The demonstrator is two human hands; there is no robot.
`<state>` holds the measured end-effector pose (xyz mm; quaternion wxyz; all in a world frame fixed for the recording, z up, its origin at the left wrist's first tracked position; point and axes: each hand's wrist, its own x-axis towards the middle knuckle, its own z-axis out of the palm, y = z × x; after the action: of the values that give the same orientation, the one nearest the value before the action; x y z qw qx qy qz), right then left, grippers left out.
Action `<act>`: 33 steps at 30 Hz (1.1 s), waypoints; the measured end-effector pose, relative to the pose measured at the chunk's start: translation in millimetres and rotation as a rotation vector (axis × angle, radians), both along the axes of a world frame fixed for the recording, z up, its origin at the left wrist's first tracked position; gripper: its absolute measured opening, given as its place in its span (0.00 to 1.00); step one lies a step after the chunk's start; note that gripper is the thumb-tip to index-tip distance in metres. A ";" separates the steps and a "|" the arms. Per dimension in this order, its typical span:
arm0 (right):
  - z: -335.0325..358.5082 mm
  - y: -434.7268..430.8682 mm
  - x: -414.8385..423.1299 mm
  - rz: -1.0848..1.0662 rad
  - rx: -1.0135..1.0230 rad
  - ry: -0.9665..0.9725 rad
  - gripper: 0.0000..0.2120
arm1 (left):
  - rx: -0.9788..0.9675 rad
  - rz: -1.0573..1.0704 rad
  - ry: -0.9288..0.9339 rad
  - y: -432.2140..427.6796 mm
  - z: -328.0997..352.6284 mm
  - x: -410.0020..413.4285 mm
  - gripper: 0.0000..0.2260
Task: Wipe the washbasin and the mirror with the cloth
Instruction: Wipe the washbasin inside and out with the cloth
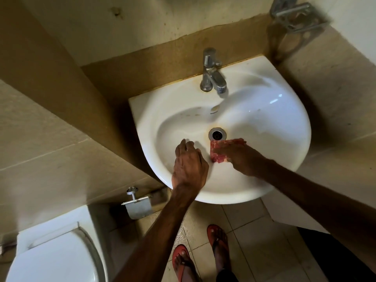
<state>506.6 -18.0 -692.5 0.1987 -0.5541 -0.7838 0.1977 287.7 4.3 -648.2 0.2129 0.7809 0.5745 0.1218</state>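
Observation:
A white washbasin hangs from the tiled wall, with brown stains around its drain. My right hand presses a red cloth flat against the bowl just below the drain. My left hand rests with spread fingers on the bowl's near left slope and holds nothing. A chrome tap stands at the back of the basin. No mirror is in view.
A white toilet stands at the lower left, with a metal paper holder on the wall beside it. A metal rack is fixed at the upper right. My feet in red sandals stand on the tiled floor under the basin.

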 end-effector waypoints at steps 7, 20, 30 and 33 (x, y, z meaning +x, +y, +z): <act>3.3 20.8 -20.8 -0.277 0.068 -0.144 0.16 | 0.009 -0.013 0.004 -0.5 2.0 0.1 0.20; 1.7 43.6 -33.9 -0.474 -0.050 -0.126 0.21 | 0.019 0.037 -0.073 -1.8 3.1 6.5 0.18; 35.0 6.4 -23.7 -0.072 -0.087 -0.159 0.17 | -0.054 0.026 -0.114 -3.0 14.9 5.1 0.26; 66.5 -10.2 22.6 -0.110 -0.349 -0.219 0.14 | -0.056 0.025 -0.040 -4.4 10.3 2.2 0.19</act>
<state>529.2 -28.2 -626.0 0.0237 -0.6403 -0.7231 0.2579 290.0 -0.1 -637.9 0.2448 0.7646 0.5832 0.1239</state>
